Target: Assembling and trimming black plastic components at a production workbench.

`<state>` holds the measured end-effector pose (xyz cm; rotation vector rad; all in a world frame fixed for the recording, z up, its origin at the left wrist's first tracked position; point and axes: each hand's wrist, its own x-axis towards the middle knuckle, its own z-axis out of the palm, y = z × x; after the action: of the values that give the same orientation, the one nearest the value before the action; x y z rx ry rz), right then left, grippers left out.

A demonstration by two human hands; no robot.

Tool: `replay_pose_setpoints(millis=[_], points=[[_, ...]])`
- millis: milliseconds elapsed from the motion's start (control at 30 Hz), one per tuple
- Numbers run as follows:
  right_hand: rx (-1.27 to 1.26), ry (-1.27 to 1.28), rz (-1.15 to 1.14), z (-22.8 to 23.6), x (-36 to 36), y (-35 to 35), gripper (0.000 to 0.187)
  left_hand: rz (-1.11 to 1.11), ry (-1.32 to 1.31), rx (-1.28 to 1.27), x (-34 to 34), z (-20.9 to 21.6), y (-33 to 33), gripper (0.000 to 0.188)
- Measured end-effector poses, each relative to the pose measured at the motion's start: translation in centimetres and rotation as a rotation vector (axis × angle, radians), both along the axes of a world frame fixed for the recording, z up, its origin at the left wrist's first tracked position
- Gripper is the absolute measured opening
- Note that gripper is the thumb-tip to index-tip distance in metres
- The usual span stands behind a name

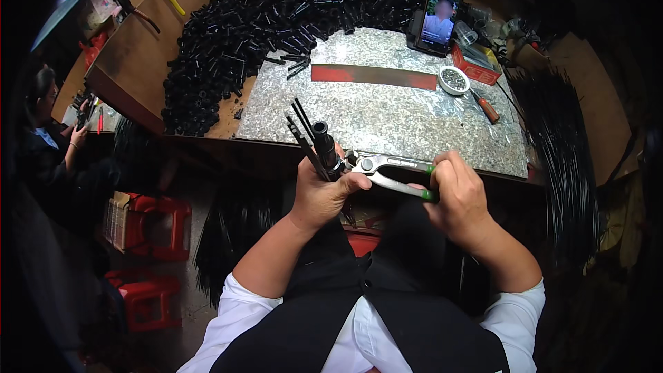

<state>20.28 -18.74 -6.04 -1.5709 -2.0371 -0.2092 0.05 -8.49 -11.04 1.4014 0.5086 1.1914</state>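
My left hand (316, 199) is closed round a black tube assembly (322, 139) that stands nearly upright just off the table's front edge. Several thin black rods (301, 124) stick up beside the tube on its left. In my right hand (458, 199) are metal pincers (395, 163) with green grips, held roughly level and pointing left. Their jaws sit against the side of the tube, close to my left fingers. What the jaws bite on is too small to make out. My left thumb lies beside the pincers' lower arm near the pivot.
A speckled tabletop (407, 121) holds a red-and-black strip (373, 77), a white bowl of small metal pieces (453, 80), a screwdriver (485, 108) and a propped phone (436, 22). Black parts (228, 41) heap behind. Black rods (570, 166) hang right; red stools (162, 224) and another person (52, 110) are left.
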Motion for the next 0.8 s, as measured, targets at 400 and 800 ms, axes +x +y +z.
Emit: replay_pose_setpoints(millis=[400, 800], points=[[-0.009, 0.183, 0.034, -2.4, -1.2, -0.4, 0.032, 0.1, -0.093, -0.098, 0.7, -0.1, -0.9, 0.042], [0.147, -0.001, 0.043, -2.1, 0.2, -0.2, 0.031, -0.042, -0.051, -0.003, -0.1, 0.1, 0.1, 0.045]])
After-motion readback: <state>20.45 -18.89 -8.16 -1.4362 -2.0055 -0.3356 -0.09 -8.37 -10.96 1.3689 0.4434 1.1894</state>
